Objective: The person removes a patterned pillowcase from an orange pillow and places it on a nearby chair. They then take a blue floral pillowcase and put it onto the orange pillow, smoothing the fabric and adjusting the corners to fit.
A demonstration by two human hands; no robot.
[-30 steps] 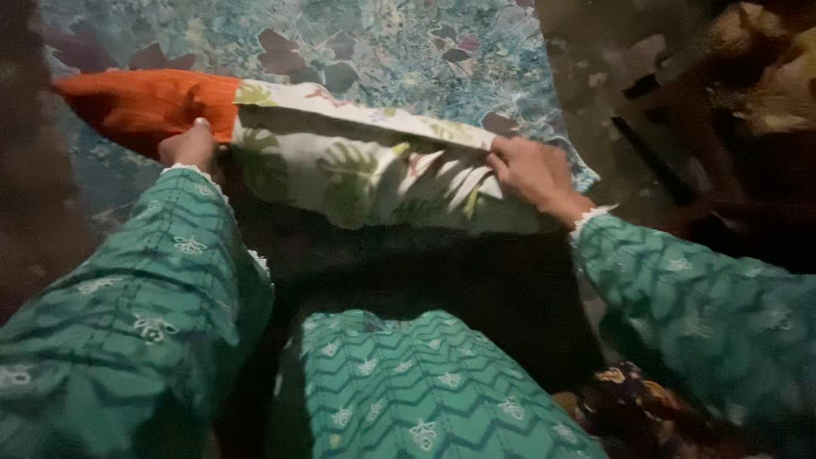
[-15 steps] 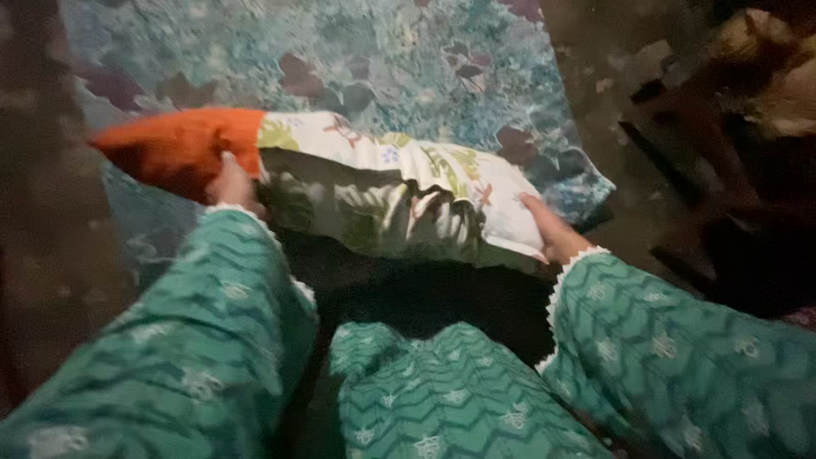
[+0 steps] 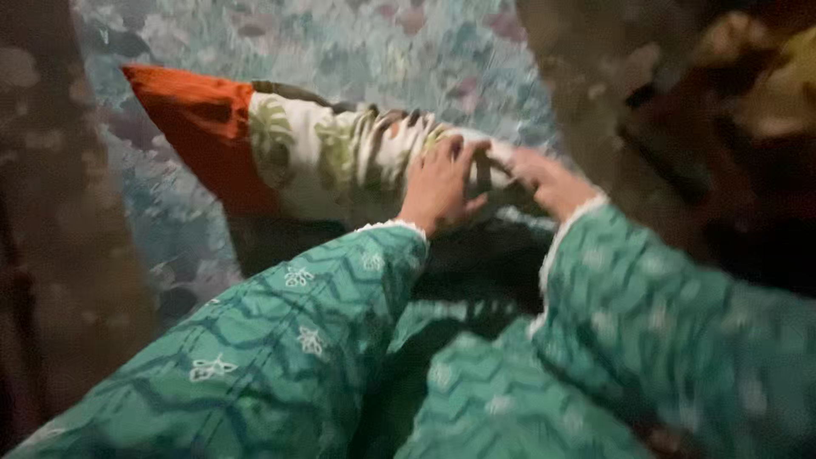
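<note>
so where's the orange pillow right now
In the head view the orange pillow lies upper left on the blue floral bedsheet, its right part inside the leaf-print cover.

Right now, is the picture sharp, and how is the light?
Head view: dim light; motion blur smears the right hand and the dark clutter at the right edge; the left hand on the leaf-print cover is softer than sharp; the orange pillow end and left sleeve read clearest.

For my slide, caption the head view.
Both hands bunch one end of a leaf-print cover on an orange pillow.
</note>
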